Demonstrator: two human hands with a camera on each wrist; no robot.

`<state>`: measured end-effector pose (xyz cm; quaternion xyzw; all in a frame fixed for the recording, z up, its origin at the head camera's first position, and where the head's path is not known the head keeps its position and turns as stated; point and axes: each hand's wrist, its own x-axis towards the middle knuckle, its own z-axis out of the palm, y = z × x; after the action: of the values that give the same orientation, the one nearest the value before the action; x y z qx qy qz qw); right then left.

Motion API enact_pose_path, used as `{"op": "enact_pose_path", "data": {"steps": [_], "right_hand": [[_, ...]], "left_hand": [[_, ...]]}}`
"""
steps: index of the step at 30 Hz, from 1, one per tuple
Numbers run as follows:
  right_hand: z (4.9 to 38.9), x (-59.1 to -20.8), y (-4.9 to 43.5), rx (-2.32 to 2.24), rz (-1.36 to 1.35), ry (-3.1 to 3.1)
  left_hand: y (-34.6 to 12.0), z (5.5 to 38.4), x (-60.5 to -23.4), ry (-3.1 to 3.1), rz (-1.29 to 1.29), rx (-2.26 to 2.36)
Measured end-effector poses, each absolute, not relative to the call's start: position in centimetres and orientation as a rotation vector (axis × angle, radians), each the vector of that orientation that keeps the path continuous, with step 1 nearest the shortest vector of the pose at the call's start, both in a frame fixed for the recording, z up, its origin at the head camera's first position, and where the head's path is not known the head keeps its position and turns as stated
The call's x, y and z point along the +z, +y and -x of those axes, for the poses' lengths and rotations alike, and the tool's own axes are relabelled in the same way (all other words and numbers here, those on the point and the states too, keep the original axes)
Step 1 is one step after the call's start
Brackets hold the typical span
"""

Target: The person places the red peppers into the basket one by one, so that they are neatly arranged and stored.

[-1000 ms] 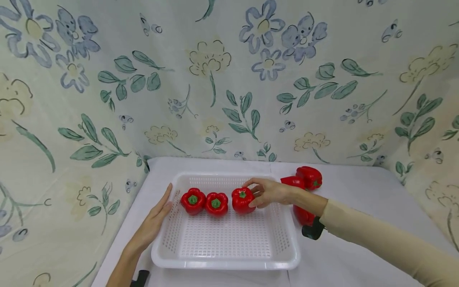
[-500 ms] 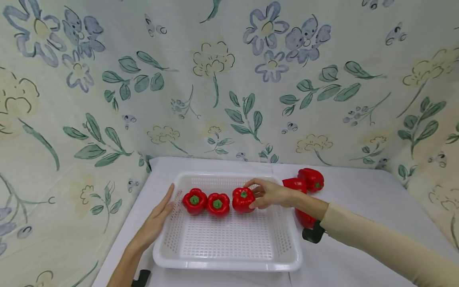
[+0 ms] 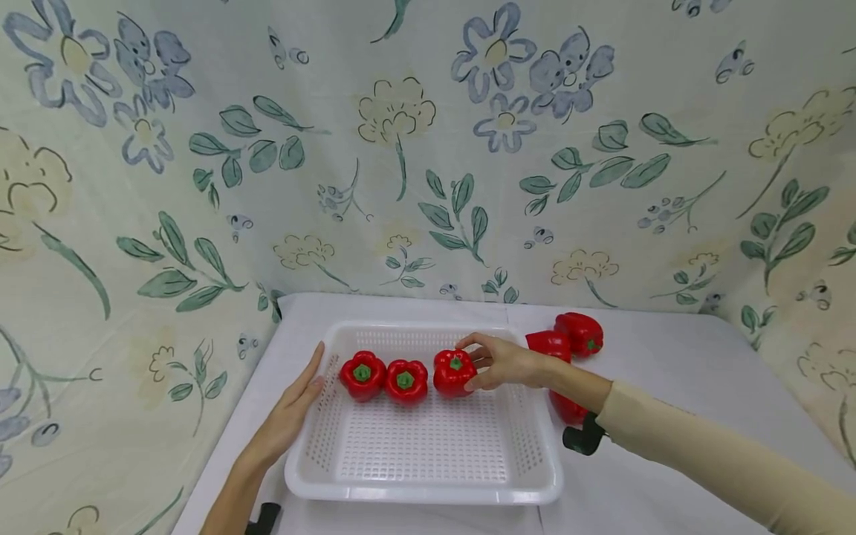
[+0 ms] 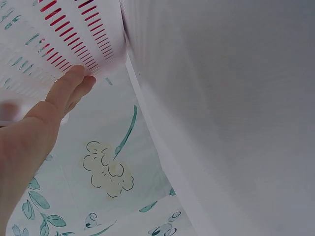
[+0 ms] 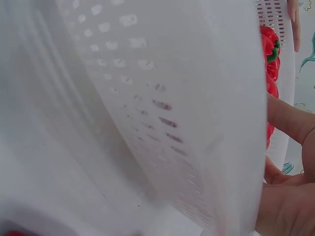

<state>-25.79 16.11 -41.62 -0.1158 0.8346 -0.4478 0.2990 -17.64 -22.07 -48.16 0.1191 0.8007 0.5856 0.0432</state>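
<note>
A white perforated plastic basket [image 3: 421,494] sits in front of me on the table. Inside, along its far side, two red bell peppers [image 3: 361,388] [image 3: 406,391] stand stem up, side by side. To their right my right hand [image 3: 500,362] reaches over the basket's right rim and grips another red bell pepper [image 3: 449,379], thumb at the near side, fingers behind. In the right wrist view the basket wall hides most of that pepper. My left hand [image 3: 284,417] rests against the basket's left side with straight fingers [image 4: 66,91].
Outside the basket on the right lie several more red bell peppers [image 3: 580,334], partly hidden by my right forearm. A white cloth covers the table [image 3: 675,386]. Floral fabric [image 3: 414,163] hangs behind it and on both sides.
</note>
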Motion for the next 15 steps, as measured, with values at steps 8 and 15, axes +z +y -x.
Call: {"op": "enact_pose_path", "data": {"steps": [8,15], "right_hand": [[25.8,-40.7,16.8,-1.129,0.32,2.219],[25.4,-37.1,18.6,-1.034,0.369,2.32]], "left_hand": [[-22.0,17.8,-47.9,2.444,-0.363,1.772],[-22.2,17.7,-47.8,2.428,-0.337,1.775]]}}
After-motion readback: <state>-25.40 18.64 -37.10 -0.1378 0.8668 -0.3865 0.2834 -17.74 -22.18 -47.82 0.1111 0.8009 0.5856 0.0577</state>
